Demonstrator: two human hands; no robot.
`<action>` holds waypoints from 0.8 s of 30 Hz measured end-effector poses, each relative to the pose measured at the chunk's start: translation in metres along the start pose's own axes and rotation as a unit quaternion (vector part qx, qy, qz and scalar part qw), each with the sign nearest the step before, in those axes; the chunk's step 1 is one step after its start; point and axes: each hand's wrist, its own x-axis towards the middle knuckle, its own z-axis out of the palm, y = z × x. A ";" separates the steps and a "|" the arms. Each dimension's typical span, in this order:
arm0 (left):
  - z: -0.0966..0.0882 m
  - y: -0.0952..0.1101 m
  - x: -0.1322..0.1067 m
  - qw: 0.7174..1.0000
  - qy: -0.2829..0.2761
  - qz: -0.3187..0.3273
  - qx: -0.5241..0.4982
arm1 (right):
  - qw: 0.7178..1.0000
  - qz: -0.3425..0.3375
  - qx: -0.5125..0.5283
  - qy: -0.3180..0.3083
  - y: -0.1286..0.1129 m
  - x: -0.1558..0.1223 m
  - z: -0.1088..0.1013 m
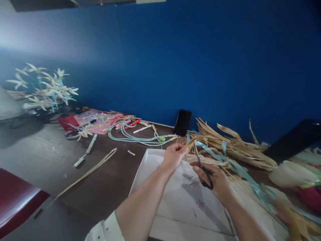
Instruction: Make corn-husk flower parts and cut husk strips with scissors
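Note:
My right hand (pixel 212 177) grips black-handled scissors (pixel 207 177), whose blades point up and away from me. Between the fingertips of my left hand (pixel 175 154) is a short piece of dried husk (pixel 191 144), tan in colour. The scissor blades are right at this piece; whether they touch it I cannot tell. Both hands are above a shallow white box lid (pixel 173 204) with reddish handwriting on it. Just beyond lies a bundle of dried husks (pixel 233 147), with a pale blue ribbon (pixel 240 169) trailing across it to the right.
A black phone (pixel 183 122) leans on the blue wall. Coiled pale blue cords (pixel 130 139) and pens lie left of it. White artificial flowers (pixel 47 87) stand far left. One long dried strip (pixel 87 174) is on the dark table. A white cup (pixel 292 174) sits at right.

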 end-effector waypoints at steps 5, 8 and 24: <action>0.000 0.003 -0.001 1.000 0.004 -0.005 -0.002 | 1.000 -0.002 -0.001 -0.003 0.000 0.000 0.000; 0.000 0.004 -0.002 1.000 -0.008 -0.013 -0.001 | 1.000 0.005 0.004 -0.001 0.002 0.001 -0.001; 0.001 0.005 -0.001 0.993 -0.043 -0.029 -0.107 | 0.994 0.007 -0.036 -0.105 0.006 0.000 -0.001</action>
